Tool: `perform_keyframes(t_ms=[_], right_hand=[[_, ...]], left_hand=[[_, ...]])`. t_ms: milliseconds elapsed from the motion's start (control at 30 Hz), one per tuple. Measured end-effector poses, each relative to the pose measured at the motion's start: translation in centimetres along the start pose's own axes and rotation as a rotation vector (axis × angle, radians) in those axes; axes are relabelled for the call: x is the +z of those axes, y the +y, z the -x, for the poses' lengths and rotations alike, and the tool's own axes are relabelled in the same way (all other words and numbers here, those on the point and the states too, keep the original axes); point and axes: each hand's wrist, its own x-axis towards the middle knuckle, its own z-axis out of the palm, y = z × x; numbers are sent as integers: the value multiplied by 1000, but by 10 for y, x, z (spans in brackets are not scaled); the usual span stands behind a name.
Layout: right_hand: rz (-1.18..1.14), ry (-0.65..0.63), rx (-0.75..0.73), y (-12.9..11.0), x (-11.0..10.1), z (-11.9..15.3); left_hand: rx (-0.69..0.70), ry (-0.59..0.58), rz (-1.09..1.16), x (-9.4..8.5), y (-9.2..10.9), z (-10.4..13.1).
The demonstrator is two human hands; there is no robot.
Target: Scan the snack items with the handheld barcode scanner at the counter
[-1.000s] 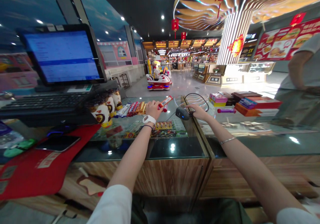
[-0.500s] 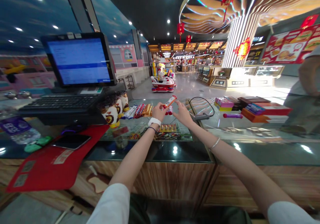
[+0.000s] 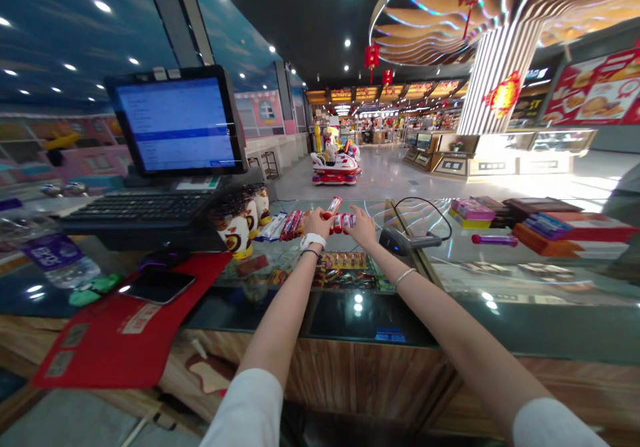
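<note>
My left hand (image 3: 317, 224), with a white band on its wrist, is closed on a red-and-white candy tube (image 3: 333, 206) held at a slant above the glass counter. Just below it stand several short red-capped candy tubes (image 3: 339, 224) side by side. From the right, my right hand (image 3: 363, 228) has thumb and forefinger around the rightmost tube of this row. Wrapped snack bars (image 3: 293, 224) lie to the left of my left hand. A black barcode scanner (image 3: 397, 242) rests right of my right hand, partly behind the forearm.
On the left stand a monitor (image 3: 175, 124), a keyboard (image 3: 137, 206) and patterned cups (image 3: 235, 234). A phone (image 3: 159, 286) lies on a red mat (image 3: 110, 347). Stacked boxes (image 3: 575, 224) and a purple tube (image 3: 495, 240) occupy the right counter. Sweets (image 3: 345, 260) show beneath the glass.
The view has turned slightly left. My right hand has closed in on the row of tubes. The tube in my left hand is lower and steeper. The scanner shows more fully.
</note>
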Motion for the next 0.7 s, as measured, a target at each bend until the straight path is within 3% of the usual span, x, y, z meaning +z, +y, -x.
perform_keyframes(t_ms=[267,700], right_hand=[[-19,-129,-9,16,20,-3],[-90,-199,22,35,24,-7]], left_hand=[[169,-61,-299,5,-4,2],[178,-84,-296,6,-5,6]])
